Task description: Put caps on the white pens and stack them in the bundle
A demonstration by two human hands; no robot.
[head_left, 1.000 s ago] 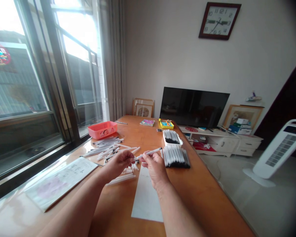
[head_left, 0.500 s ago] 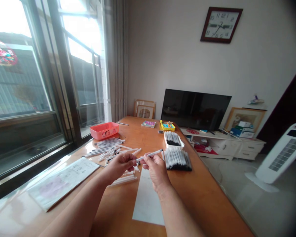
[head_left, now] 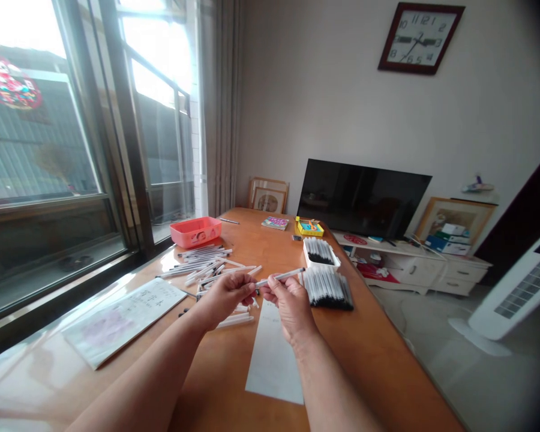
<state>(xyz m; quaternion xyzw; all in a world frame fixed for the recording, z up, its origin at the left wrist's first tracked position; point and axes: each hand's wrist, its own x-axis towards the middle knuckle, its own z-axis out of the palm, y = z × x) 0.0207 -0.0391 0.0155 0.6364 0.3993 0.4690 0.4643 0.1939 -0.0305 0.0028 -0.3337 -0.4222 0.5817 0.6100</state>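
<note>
A slim white pen (head_left: 290,274) with a dark end is held slantwise above the table. My right hand (head_left: 292,303) pinches its barrel between thumb and fingers. At the pen's lower left end, the fingertips of my left hand (head_left: 231,294) are closed; a small dark part shows there, but I cannot tell whether it is a cap. Under my right hand lies a white paper sheet (head_left: 274,366). Loose pens and white pen parts (head_left: 207,261) are scattered beyond my left hand. To the right, a dense row of pens (head_left: 328,288) lies with black ends toward me.
A white container (head_left: 337,262) of pens stands behind the row. At the back left is a red plastic box (head_left: 195,232); at the left lies a notebook (head_left: 126,321). A booklet (head_left: 275,223) and a yellow box (head_left: 310,227) sit at the far end.
My hands have drawn closer together along the pen, its left end now at my left fingertips. The view has shifted slightly, so the scene sits further right.
</note>
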